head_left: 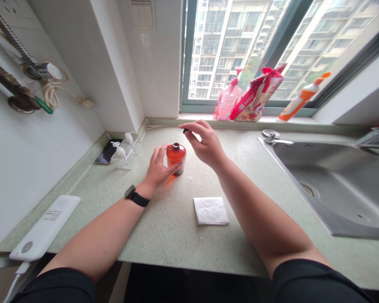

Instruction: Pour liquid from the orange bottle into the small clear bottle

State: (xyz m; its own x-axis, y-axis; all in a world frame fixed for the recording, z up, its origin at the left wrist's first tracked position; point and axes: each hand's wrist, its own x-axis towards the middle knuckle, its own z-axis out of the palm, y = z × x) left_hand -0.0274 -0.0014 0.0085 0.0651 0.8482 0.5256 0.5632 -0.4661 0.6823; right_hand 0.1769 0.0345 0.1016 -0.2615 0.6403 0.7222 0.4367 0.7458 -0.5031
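An amber bottle [176, 154] stands upright on the speckled green counter, its dark neck uncovered. My left hand [158, 169] is wrapped round its left side, thumb across the front; a black watch sits on that wrist. Up and to the right of the bottle, my right hand [204, 143] pinches a small black cap [187, 131] between thumb and fingers, apart from the neck. A folded white tissue [211, 210] lies on the counter below the right hand. To the left are two white pump heads [119, 149] on clear holders.
A dark phone [109, 152] lies by the left wall, and a white power bank [47, 227] with a cable rests at the left edge. A steel sink [341, 185] is at the right. Pink pump bottle [228, 99], red bag [255, 94] and orange-white bottle [301, 100] stand on the windowsill.
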